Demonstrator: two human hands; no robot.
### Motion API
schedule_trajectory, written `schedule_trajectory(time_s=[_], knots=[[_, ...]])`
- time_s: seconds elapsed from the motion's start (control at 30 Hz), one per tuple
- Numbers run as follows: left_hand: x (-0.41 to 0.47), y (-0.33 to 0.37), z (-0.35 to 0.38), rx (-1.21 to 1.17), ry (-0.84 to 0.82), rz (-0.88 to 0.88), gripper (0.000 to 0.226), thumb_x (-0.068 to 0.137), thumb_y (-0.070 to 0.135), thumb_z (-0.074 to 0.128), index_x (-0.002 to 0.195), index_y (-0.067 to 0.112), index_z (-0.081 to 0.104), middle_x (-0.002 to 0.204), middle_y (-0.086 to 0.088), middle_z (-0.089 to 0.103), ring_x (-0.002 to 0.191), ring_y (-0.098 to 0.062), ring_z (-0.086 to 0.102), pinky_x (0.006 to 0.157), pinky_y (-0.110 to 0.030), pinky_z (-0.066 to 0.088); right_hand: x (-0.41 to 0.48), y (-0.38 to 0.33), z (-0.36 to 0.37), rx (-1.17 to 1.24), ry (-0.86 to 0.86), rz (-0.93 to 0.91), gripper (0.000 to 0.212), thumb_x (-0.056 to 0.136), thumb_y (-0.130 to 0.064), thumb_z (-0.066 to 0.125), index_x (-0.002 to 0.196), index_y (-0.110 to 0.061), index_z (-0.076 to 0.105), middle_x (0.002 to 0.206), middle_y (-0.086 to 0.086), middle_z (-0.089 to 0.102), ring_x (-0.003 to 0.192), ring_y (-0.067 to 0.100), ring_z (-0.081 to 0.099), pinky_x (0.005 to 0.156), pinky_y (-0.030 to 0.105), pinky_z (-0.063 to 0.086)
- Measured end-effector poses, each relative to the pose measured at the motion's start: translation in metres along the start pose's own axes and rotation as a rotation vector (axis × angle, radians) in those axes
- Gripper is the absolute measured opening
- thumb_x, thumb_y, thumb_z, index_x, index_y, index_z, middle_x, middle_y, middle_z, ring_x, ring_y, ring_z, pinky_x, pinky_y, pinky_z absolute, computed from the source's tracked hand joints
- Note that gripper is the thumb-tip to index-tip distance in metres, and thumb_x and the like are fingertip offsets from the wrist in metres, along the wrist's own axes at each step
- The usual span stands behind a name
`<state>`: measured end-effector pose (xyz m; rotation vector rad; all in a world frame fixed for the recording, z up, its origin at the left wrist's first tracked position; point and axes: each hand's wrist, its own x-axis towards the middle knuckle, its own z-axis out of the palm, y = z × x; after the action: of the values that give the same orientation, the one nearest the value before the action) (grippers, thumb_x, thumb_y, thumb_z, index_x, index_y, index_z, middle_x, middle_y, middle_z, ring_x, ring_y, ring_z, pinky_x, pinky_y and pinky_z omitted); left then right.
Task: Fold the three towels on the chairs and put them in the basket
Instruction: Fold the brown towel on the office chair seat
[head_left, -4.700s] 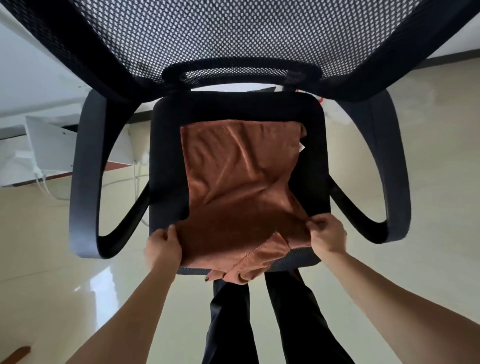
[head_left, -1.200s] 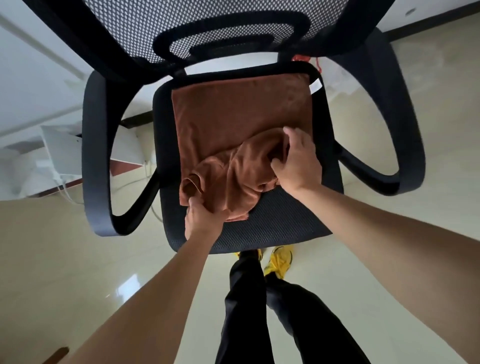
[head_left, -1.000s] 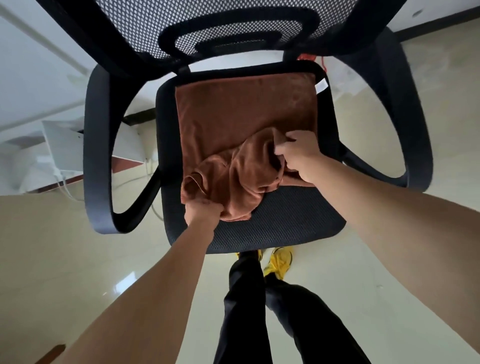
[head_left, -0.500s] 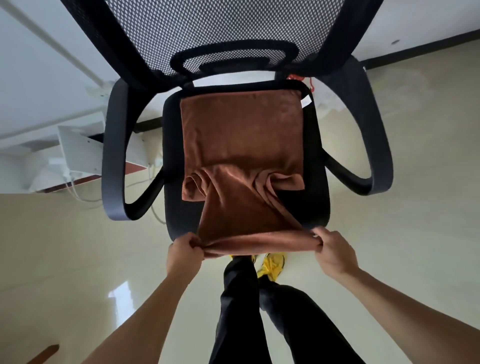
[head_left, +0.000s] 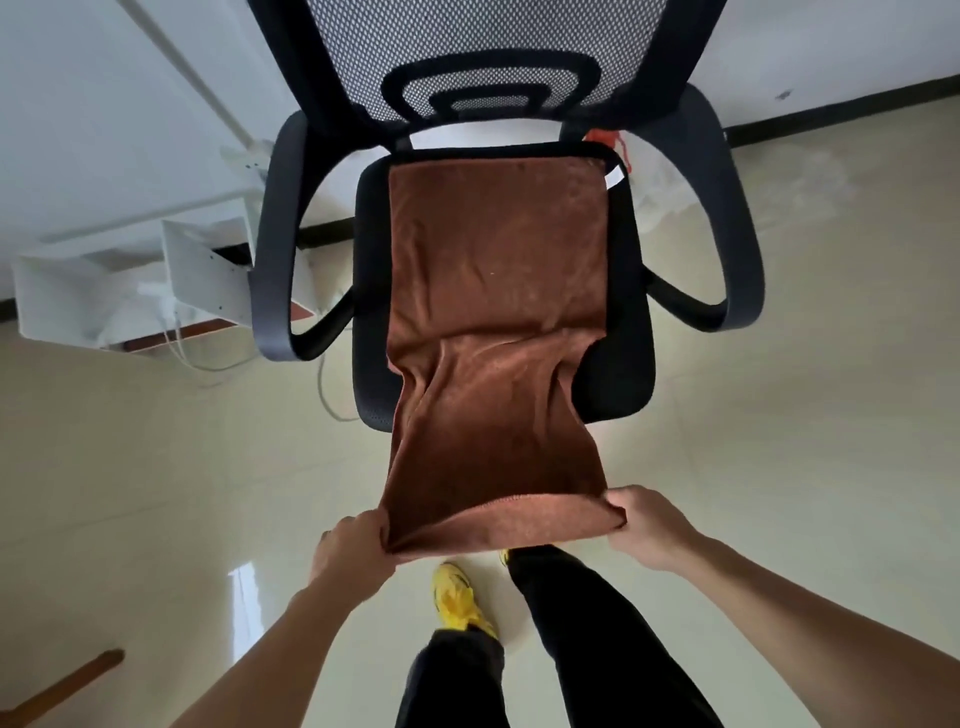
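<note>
A brown towel (head_left: 496, 291) lies stretched along the seat of a black mesh office chair (head_left: 631, 364), its far end flat against the seat's back edge. The near end hangs out past the seat's front edge, held up in the air. My left hand (head_left: 353, 548) grips the near left corner and my right hand (head_left: 644, 525) grips the near right corner. The cloth narrows with creases where it leaves the seat. No basket or other towel is in view.
The chair's armrests (head_left: 272, 239) curve out on both sides and its mesh backrest (head_left: 488, 47) rises at the top. A white desk frame with cables (head_left: 171, 280) stands at the left wall. My legs and a yellow shoe (head_left: 460, 597) are below on the glossy floor.
The bunched near part of the towel has been pulled out toward me and straightened. Both hands moved back from the seat, past its front edge, holding the near corners.
</note>
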<state>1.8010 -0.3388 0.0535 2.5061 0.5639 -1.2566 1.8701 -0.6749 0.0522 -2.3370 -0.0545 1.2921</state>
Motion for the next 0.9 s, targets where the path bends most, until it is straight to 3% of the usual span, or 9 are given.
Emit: schedule_trajectory(time_s=[0.13, 0.2, 0.3, 0.67, 0.9], knots=[[-0.018, -0.013, 0.016, 0.045, -0.017, 0.062, 0.019, 0.073, 0.013, 0.049, 0.066, 0.026, 0.037, 0.076, 0.002, 0.053, 0.073, -0.025, 0.054, 0.059, -0.028, 0.037, -0.019, 0.010, 0.028, -0.036, 0.059, 0.033, 0.026, 0.074, -0.015, 0.054, 0.060, -0.030, 0.038, 0.063, -0.009, 0.046, 0.067, 0.022, 0.049, 0.051, 0.026, 0.031], [-0.027, -0.021, 0.022, 0.065, 0.008, 0.099, 0.013, 0.075, 0.014, 0.051, 0.079, 0.027, 0.049, 0.084, 0.000, 0.059, 0.078, -0.025, 0.058, 0.062, -0.027, 0.039, -0.031, 0.017, 0.045, -0.057, 0.099, 0.071, 0.031, 0.076, -0.010, 0.054, 0.061, -0.033, 0.040, 0.066, -0.010, 0.048, 0.071, 0.022, 0.053, 0.052, 0.027, 0.033], [-0.045, -0.038, 0.039, 0.089, 0.030, 0.135, 0.031, 0.075, 0.013, 0.050, 0.102, 0.024, 0.059, 0.096, -0.001, 0.064, 0.090, -0.025, 0.063, 0.067, -0.026, 0.042, -0.056, 0.024, 0.072, -0.070, 0.117, 0.123, 0.028, 0.078, -0.010, 0.054, 0.063, -0.032, 0.045, 0.070, -0.011, 0.053, 0.072, 0.019, 0.054, 0.053, 0.026, 0.035], [-0.100, -0.057, 0.072, 0.225, 0.195, 0.241, 0.030, 0.082, 0.004, 0.044, 0.102, 0.022, 0.056, 0.100, 0.000, 0.065, 0.095, -0.027, 0.061, 0.074, -0.030, 0.042, -0.128, 0.040, 0.114, -0.294, 0.328, 0.038, 0.024, 0.079, -0.018, 0.064, 0.067, -0.027, 0.045, 0.071, -0.008, 0.052, 0.072, 0.014, 0.048, 0.050, 0.021, 0.027], [-0.108, -0.060, 0.099, 0.284, 0.252, 0.216, 0.035, 0.083, 0.003, 0.043, 0.105, 0.023, 0.060, 0.100, 0.002, 0.065, 0.095, -0.023, 0.060, 0.079, -0.029, 0.042, -0.139, 0.065, 0.132, -0.373, 0.374, 0.023, 0.025, 0.079, -0.017, 0.062, 0.068, -0.028, 0.042, 0.066, -0.009, 0.044, 0.068, 0.013, 0.040, 0.050, 0.027, 0.028]])
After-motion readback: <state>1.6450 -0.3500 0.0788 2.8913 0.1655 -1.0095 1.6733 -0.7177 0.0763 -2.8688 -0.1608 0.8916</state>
